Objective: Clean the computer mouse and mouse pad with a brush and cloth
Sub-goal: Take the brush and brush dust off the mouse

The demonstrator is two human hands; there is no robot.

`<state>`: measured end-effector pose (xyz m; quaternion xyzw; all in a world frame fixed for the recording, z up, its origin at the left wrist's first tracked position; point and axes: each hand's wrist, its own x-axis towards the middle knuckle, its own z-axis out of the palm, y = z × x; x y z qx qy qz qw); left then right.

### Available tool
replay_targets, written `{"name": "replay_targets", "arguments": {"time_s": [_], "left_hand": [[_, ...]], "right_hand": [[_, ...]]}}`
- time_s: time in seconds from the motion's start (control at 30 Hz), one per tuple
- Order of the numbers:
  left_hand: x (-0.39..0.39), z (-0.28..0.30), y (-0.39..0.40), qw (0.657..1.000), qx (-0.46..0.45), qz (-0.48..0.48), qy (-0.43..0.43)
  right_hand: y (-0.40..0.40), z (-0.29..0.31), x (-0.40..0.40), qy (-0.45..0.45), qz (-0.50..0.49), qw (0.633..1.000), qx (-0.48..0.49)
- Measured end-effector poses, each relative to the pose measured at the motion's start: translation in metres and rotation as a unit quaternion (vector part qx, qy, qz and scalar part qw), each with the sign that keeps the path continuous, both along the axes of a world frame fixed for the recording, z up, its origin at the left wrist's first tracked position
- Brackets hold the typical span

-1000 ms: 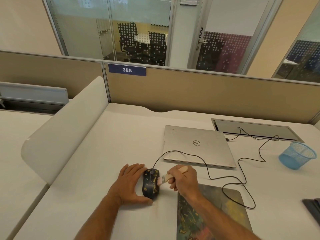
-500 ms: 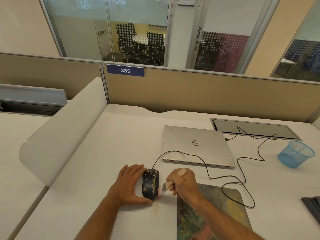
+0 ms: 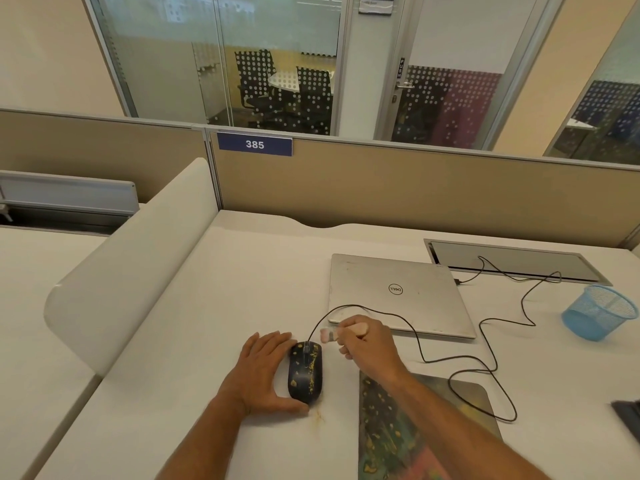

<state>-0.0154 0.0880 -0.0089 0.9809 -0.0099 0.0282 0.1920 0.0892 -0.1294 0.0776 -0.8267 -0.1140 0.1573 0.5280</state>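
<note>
Lifting the brush [image 3: 331,333] clear of the mouse [image 3: 305,372], we see our right hand [image 3: 369,348] now carried up past the front end of the mouse, where the cable leaves it; a moment ago the bristles were down against the mouse's right flank. The right hand's fingers are curled around the pale handle, with the pinkish bristle tip pointing left, just above and beyond the mouse and apart from its shell. Our left hand [image 3: 265,370] has not shifted: it lies flat on the desk [image 3: 214,327] against the mouse's left side, fingers straight and the thumb tucked along the near end, bracing rather than gripping. Yellow flecks still dot the dark shell, thickest on the side nearest the right hand, and a faint smear of the same colour marks the desk just beyond the left thumb. The mouse pad [image 3: 450,410] lies under our right forearm, speckled with similar flecks and apparently untouched. We judge this the top of a stroke, with another pass over the mouse likely due. The cloth is not clearly in view.
</note>
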Motion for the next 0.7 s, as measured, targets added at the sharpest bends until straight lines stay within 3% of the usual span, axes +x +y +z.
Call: {"name": "replay_targets", "arguments": {"time_s": [0.13, 0.3, 0.43, 0.53, 0.7], "left_hand": [[0.001, 0.0, 0.001, 1.0, 0.008, -0.003, 0.006], [0.001, -0.002, 0.001, 1.0, 0.008, -0.003, 0.0], [0.001, -0.003, 0.001, 1.0, 0.004, -0.003, -0.002], [0.001, -0.003, 0.0, 1.0, 0.001, -0.002, 0.001], [0.001, -0.005, 0.002, 1.0, 0.008, -0.002, -0.005]], "right_hand": [[0.005, 0.004, 0.003, 0.002, 0.067, 0.997, -0.035], [0.005, 0.008, 0.013, 0.008, 0.008, 1.0, 0.002], [0.009, 0.004, 0.01, 0.04, 0.045, 0.998, 0.003], [0.01, 0.003, 0.01, 0.035, 0.019, 0.998, 0.041], [0.013, 0.001, 0.005, 0.03, 0.071, 0.997, 0.008]]}}
